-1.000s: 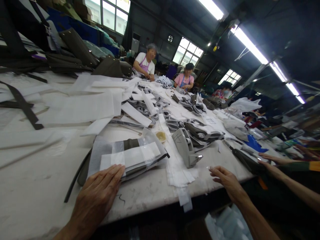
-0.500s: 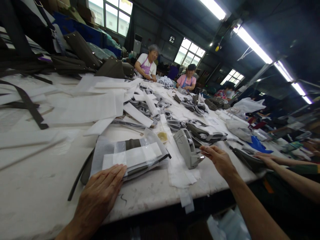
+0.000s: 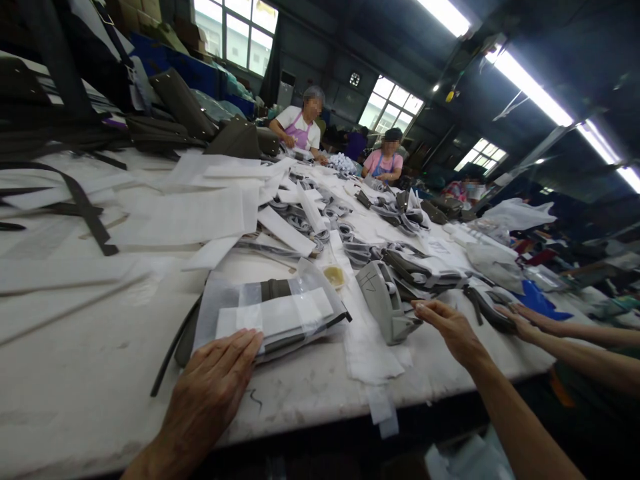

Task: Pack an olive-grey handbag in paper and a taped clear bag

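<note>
My left hand (image 3: 220,373) lies flat, fingers stretched out, along the near edge of a wrapped bag part (image 3: 275,289). The part is dark olive, covered by translucent wrapping and a white foam sheet (image 3: 280,312) with clear tape across it. A dark strap (image 3: 173,350) sticks out at its left end. To the right stands a grey tape dispenser (image 3: 377,300) with a handwritten mark. Beside its cutting end, my right hand (image 3: 453,330) is closed in a pinch, with a small glint of clear tape at the fingertips.
White foam sheets (image 3: 185,217) and coiled grey-wrapped straps (image 3: 300,223) lie beyond. Wrapped dark bag parts (image 3: 420,267) are behind the dispenser. A co-worker's hands (image 3: 530,323) touch a dark piece at right. Another person (image 3: 300,127) works across the table. The table edge (image 3: 320,421) runs close by.
The view has shifted slightly, moving the scene to the right. My right hand stays pinched close to the dispenser; my left remains on the bag part. The co-worker's hands have moved on the dark piece.
</note>
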Available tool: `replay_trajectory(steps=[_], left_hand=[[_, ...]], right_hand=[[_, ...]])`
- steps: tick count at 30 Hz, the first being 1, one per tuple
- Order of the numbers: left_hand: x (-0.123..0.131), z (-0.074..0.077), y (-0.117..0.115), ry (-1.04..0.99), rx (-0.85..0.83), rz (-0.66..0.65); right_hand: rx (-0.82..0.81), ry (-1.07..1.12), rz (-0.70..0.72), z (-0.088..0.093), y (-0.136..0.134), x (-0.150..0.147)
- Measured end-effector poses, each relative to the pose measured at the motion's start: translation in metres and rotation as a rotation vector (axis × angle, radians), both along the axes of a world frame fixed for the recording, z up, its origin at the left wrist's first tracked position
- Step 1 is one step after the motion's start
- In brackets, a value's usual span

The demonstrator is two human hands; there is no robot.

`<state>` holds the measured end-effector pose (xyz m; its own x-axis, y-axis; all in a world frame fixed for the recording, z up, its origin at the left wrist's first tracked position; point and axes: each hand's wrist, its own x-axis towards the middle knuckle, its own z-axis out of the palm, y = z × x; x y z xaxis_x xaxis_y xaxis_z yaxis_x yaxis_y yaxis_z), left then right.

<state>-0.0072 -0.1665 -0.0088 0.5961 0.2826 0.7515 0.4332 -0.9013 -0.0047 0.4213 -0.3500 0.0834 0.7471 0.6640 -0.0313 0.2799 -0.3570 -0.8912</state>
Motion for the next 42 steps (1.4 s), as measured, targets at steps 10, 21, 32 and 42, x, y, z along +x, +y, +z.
replay_trajectory(steps=[10, 21, 32, 42], left_hand=[[0.001, 0.002, 0.000, 0.009, 0.007, 0.005], [0.002, 0.001, -0.006, -0.031, -0.122, 0.007], [0.005, -0.011, -0.014, 0.001, -0.269, 0.034], [0.005, 0.000, -0.014, -0.022, -0.388, 0.027]], right_hand=[[0.172, -0.022, 0.168, 0.016, 0.000, -0.087], [0.030, -0.304, 0.624, -0.029, 0.047, -0.155], [0.221, -0.992, 0.724, -0.023, 0.096, -0.197], [-0.023, -1.056, 1.124, -0.042, 0.154, -0.222]])
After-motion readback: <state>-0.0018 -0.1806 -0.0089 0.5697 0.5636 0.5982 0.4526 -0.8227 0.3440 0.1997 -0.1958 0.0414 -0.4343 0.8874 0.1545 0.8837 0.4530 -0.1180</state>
